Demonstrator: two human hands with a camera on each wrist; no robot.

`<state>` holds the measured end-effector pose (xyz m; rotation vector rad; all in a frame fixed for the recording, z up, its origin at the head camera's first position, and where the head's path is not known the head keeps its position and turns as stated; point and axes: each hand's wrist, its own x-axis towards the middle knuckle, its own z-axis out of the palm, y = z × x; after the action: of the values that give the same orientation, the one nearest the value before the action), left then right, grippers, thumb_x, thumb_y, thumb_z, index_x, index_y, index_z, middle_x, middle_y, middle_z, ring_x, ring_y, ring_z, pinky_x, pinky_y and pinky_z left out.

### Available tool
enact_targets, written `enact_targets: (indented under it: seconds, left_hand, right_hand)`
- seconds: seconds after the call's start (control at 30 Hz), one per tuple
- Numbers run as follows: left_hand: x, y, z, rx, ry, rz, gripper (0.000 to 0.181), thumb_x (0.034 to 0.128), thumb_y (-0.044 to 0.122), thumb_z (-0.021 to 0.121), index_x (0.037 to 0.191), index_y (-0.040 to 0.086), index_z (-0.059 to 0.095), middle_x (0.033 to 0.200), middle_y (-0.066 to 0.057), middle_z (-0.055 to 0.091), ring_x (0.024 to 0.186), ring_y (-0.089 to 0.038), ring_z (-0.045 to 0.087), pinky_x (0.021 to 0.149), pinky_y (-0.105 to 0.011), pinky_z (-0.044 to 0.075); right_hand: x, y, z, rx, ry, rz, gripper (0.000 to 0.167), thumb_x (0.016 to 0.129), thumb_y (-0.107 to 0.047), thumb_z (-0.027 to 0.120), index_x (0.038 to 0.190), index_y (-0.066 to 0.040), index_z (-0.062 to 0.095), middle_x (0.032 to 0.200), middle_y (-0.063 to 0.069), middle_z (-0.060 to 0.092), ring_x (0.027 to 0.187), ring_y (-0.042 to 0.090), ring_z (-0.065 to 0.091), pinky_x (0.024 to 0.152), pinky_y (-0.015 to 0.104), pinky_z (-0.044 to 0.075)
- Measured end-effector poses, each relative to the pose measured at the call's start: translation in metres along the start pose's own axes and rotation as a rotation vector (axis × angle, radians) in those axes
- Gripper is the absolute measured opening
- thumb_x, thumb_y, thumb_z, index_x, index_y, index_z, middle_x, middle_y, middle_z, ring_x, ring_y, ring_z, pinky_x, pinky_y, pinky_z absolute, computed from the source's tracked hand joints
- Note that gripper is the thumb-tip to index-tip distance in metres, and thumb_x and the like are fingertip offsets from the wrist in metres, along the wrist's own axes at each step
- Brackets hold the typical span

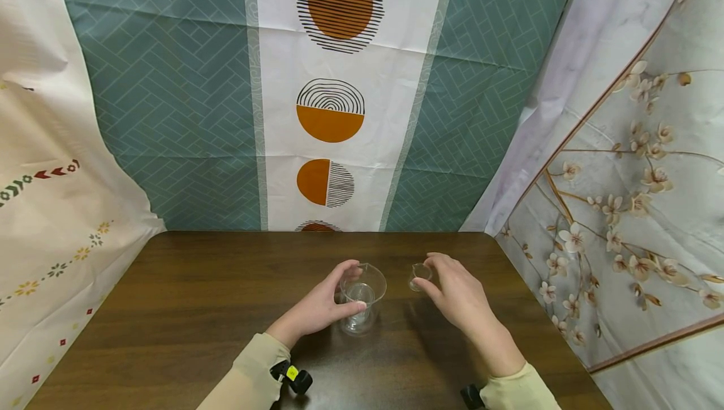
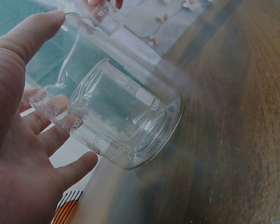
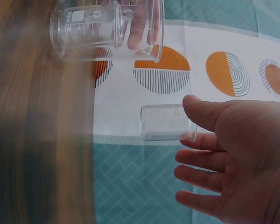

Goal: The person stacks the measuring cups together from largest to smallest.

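Note:
My left hand holds a large clear glass beaker standing on the table, thumb on the near side and fingers round the far side. A smaller beaker stands inside it, with a 100 ml mark visible in the left wrist view; whether another is nested within it I cannot tell. To the right, my right hand pinches a tiny glass beaker near its rim between thumb and index finger. That tiny beaker is upright, off the tabletop, and looks empty. The other right fingers are spread in the right wrist view.
The brown wooden table runs back to a green and white patterned curtain. A cream cloth hangs at the left, and a floral cloth at the right.

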<state>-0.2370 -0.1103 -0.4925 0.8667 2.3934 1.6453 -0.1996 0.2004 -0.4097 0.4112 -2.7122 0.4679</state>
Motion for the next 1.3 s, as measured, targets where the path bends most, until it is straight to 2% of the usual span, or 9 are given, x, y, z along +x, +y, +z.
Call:
enact_targets:
  seconds: [0.4, 1.3]
  left_hand:
    - [-0.001, 0.000, 0.000, -0.001, 0.000, -0.019, 0.086, 0.1008, 0.038, 0.085, 0.168, 0.020, 0.035, 0.164, -0.003, 0.052, 0.153, -0.033, 0.047, 0.121, -0.066, 0.038]
    - [0.000, 0.001, 0.000, -0.005, -0.001, 0.001, 0.085, 0.1003, 0.036, 0.085, 0.167, 0.021, 0.035, 0.163, -0.003, 0.053, 0.151, -0.032, 0.049, 0.121, -0.063, 0.040]
  right_hand:
    - [0.001, -0.007, -0.002, 0.005, 0.018, -0.025, 0.037, 0.098, -0.033, 0.087, 0.121, -0.007, 0.073, 0.147, 0.013, 0.068, 0.134, 0.037, 0.065, 0.098, 0.060, 0.058]
    - [0.008, -0.028, -0.004, 0.006, 0.012, -0.065, 0.041, 0.100, -0.035, 0.085, 0.126, -0.007, 0.072, 0.150, 0.013, 0.067, 0.137, 0.037, 0.064, 0.101, 0.059, 0.058]
